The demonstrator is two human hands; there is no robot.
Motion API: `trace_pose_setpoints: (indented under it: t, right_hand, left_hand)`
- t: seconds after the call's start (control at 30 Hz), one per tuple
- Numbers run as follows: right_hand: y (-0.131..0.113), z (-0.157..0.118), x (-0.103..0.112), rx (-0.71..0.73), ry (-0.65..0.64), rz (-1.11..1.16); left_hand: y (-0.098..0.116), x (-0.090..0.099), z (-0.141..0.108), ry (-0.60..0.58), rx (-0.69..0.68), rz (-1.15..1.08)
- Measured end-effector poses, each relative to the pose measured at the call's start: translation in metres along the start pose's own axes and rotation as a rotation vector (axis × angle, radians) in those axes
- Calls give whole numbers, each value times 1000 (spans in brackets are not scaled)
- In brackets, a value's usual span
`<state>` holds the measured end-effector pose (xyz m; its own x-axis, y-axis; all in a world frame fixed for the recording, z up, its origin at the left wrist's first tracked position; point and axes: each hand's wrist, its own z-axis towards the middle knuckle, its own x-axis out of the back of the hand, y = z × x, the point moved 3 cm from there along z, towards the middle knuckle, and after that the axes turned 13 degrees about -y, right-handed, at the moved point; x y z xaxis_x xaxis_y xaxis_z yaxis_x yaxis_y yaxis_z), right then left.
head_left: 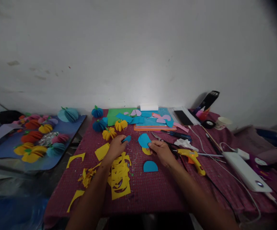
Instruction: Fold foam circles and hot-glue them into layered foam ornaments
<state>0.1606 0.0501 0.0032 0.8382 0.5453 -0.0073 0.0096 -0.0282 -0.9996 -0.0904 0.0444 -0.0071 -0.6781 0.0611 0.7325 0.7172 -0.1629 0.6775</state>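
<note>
Blue rounded paper cutout (143,140): pinched between thumb and fingers of the right hand (161,152), just beyond a flat blue paper half-disc (150,166). Small blue paper piece (127,139): grasped in the left hand (117,146), beyond the half-disc and to its left. Yellow curved paper piece (147,151): partly hidden by the cutout, near the half-disc's far side; held or lying, impossible to tell. Under the half-disc: table draped in dark red checked cloth (163,198). Left of the half-disc: heap of yellow cut-out paper scraps (120,179). Right of it: yellow plastic glue gun with orange trigger (196,159), then, farther right, long white box-shaped device with a round button (245,172). Well beyond the half-disc, to the left: two yellow fan-folded paper pumpkins (109,133) and flat green paper sheet (116,115). Well beyond, to the right: black rectangular phone (183,118) and crumpled white tissue (185,144).
</note>
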Motion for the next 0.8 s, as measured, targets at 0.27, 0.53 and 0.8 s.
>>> trace_pose_setpoints:
  t: [0.27, 0.53, 0.8]
  right_hand:
    - [1, 0, -2, 2, 70, 95]
    - [-7, 0, -8, 18, 91, 186]
    - [-1, 8, -20, -49, 93, 291]
  left_hand:
    - [6, 0, -1, -31, 22, -437]
    - [15, 2, -4, -92, 23, -537]
    - [25, -12, -5, -130, 89, -854]
